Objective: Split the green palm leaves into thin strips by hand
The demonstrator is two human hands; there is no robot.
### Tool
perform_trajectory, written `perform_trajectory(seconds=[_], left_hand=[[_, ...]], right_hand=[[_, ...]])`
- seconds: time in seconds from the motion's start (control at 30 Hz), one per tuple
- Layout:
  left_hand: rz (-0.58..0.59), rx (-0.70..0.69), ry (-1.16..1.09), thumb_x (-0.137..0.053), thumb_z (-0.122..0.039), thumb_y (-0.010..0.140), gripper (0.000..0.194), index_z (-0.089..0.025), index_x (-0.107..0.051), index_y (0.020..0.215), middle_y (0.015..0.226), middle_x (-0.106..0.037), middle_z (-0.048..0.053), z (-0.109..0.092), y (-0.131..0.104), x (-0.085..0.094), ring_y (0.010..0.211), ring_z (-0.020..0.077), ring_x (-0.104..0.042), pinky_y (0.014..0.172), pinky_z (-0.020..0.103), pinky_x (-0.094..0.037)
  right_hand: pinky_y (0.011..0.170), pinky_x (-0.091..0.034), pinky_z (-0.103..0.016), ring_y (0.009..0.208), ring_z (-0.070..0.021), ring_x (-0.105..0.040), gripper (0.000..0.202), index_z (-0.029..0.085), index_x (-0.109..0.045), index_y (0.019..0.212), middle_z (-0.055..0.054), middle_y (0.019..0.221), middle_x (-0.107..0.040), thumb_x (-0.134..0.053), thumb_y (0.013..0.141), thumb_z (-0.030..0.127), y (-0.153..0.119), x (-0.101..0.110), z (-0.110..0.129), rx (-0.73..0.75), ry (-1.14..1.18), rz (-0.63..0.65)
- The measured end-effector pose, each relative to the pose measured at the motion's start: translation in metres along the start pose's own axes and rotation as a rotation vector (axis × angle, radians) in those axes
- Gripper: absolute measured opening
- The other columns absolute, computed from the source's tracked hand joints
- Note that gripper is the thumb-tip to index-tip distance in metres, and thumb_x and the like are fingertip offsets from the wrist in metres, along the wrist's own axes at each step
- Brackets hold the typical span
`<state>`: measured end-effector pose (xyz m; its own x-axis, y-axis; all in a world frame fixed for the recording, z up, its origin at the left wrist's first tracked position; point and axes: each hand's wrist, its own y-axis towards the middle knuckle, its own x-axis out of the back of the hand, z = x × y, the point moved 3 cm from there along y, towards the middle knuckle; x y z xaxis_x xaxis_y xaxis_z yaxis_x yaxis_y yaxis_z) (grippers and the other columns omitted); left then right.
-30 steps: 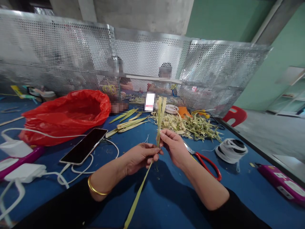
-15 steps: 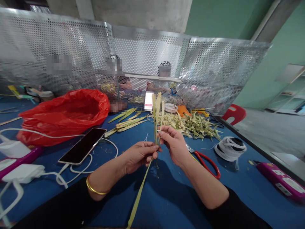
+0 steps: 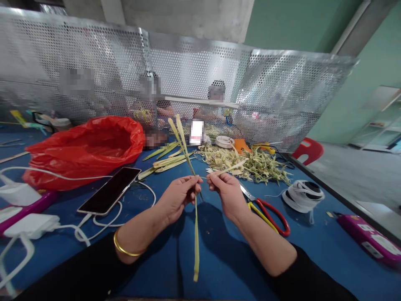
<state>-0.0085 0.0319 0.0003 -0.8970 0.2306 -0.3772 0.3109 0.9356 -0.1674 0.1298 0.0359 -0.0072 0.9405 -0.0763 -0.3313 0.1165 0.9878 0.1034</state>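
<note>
My left hand (image 3: 183, 195) pinches several pale green leaf strips (image 3: 182, 136) where they cross; two ends rise up and left, and one long end hangs toward the table's front. Close by on its right, my right hand (image 3: 227, 190) is closed on another leaf strip (image 3: 233, 167), whose free end points up and right. A thin length of it spans the small gap between my hands. Scissors with red and yellow handles (image 3: 272, 215) lie beyond my right wrist. Behind my hands are loose leaf strips (image 3: 171, 163) and a heap of leaf scraps (image 3: 224, 158).
On the blue table (image 3: 219, 259) are a red plastic bag (image 3: 84, 150), a phone (image 3: 109, 191) with white cables, a spool of white cord (image 3: 302, 195) and a purple power strip (image 3: 366, 236). A perforated metal screen (image 3: 194, 67) stands behind, with people beyond it.
The upright strips have tilted left in my left hand. My right hand has drawn one strip out to the right, and the hanging end has swung toward the middle.
</note>
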Motion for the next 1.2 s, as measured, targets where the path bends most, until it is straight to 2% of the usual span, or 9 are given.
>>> perform_trajectory(seconds=[0.33, 0.5, 0.6, 0.67, 0.73, 0.83, 0.9, 1.1, 1.2], left_hand=[[-0.149, -0.046, 0.071, -0.066, -0.035, 0.071, 0.022, -0.014, -0.061, 0.072, 0.054, -0.054, -0.004, -0.001, -0.001, 0.005, 0.04, 0.0043, -0.04, 0.041, 0.018, -0.033], [-0.138, -0.067, 0.092, -0.066, -0.038, 0.07, 0.025, -0.013, -0.062, 0.07, 0.054, -0.054, -0.004, -0.001, -0.001, 0.004, 0.041, 0.0049, -0.041, 0.041, 0.018, -0.035], [-0.123, -0.072, 0.148, -0.066, -0.038, 0.071, 0.025, -0.013, -0.063, 0.071, 0.055, -0.056, -0.002, -0.001, 0.0, 0.005, 0.04, 0.0048, -0.041, 0.04, 0.018, -0.035], [-0.109, -0.07, 0.183, -0.065, -0.038, 0.072, 0.025, -0.013, -0.063, 0.072, 0.056, -0.057, -0.002, -0.001, 0.0, 0.006, 0.039, 0.0046, -0.041, 0.039, 0.018, -0.035], [-0.085, -0.048, 0.208, -0.064, -0.038, 0.072, 0.026, -0.013, -0.063, 0.072, 0.056, -0.058, -0.002, -0.001, 0.0, 0.005, 0.038, 0.0047, -0.042, 0.039, 0.018, -0.035], [-0.025, 0.0, 0.25, -0.066, -0.041, 0.07, 0.029, -0.013, -0.063, 0.071, 0.054, -0.059, -0.001, 0.003, -0.001, 0.001, 0.037, 0.0053, -0.043, 0.04, 0.019, -0.036], [0.019, 0.022, 0.287, -0.067, -0.043, 0.069, 0.031, -0.012, -0.063, 0.07, 0.054, -0.06, 0.0, 0.006, -0.002, -0.002, 0.037, 0.0059, -0.043, 0.04, 0.019, -0.037], [0.104, 0.038, 0.326, -0.066, -0.044, 0.07, 0.032, -0.013, -0.062, 0.071, 0.052, -0.059, 0.001, 0.012, -0.002, -0.005, 0.039, 0.0071, -0.044, 0.04, 0.019, -0.038], [0.127, 0.006, 0.342, -0.064, -0.044, 0.072, 0.031, -0.013, -0.062, 0.071, 0.054, -0.058, 0.001, 0.009, -0.004, -0.007, 0.04, 0.0065, -0.045, 0.042, 0.019, -0.038]], right_hand=[[0.056, -0.042, -0.024, 0.055, -0.0098, -0.051, 0.017, 0.016, -0.067, 0.066, 0.0, 0.064, -0.061, -0.073, 0.064, 0.032, -0.005, -0.007, -0.002, 0.029, -0.012, 0.042], [0.048, -0.042, -0.018, 0.048, -0.0059, -0.05, 0.02, 0.014, -0.064, 0.069, 0.001, 0.062, -0.06, -0.075, 0.062, 0.029, -0.005, -0.004, -0.019, -0.404, 0.173, 0.05], [0.035, -0.034, -0.018, 0.035, -0.0042, -0.041, 0.028, 0.014, -0.06, 0.063, 0.003, 0.053, -0.055, -0.068, 0.069, 0.04, -0.01, -0.005, -0.02, -0.611, 0.083, 0.138], [0.03, -0.027, -0.019, 0.028, -0.005, -0.034, 0.04, 0.016, -0.055, 0.054, 0.005, 0.043, -0.048, -0.062, 0.073, 0.05, -0.012, -0.007, -0.012, -0.521, -0.092, 0.229], [0.03, -0.025, -0.021, 0.028, -0.0061, -0.034, 0.044, 0.018, -0.049, 0.049, 0.006, 0.038, -0.042, -0.059, 0.075, 0.051, -0.012, -0.01, 0.0, -0.234, -0.274, 0.248], [0.042, -0.033, -0.022, 0.04, -0.0086, -0.043, 0.028, 0.019, -0.056, 0.061, 0.005, 0.048, -0.049, -0.063, 0.075, 0.042, -0.012, -0.007, 0.018, 0.2, -0.439, 0.096], [0.052, -0.039, -0.024, 0.053, -0.0112, -0.049, 0.014, 0.021, -0.062, 0.076, 0.002, 0.064, -0.059, -0.065, 0.073, 0.034, -0.01, -0.004, 0.022, 0.348, -0.513, 0.009], [0.055, -0.036, -0.026, 0.053, -0.0126, -0.046, 0.017, 0.02, -0.06, 0.062, 0.003, 0.053, -0.054, -0.056, 0.077, 0.028, -0.003, -0.003, 0.011, 0.213, -0.568, 0.217], [0.056, -0.035, -0.025, 0.053, -0.0118, -0.044, 0.018, 0.019, -0.056, 0.06, 0.003, 0.053, -0.051, -0.057, 0.075, 0.028, -0.004, -0.003, 0.012, 0.162, -0.492, 0.181]])
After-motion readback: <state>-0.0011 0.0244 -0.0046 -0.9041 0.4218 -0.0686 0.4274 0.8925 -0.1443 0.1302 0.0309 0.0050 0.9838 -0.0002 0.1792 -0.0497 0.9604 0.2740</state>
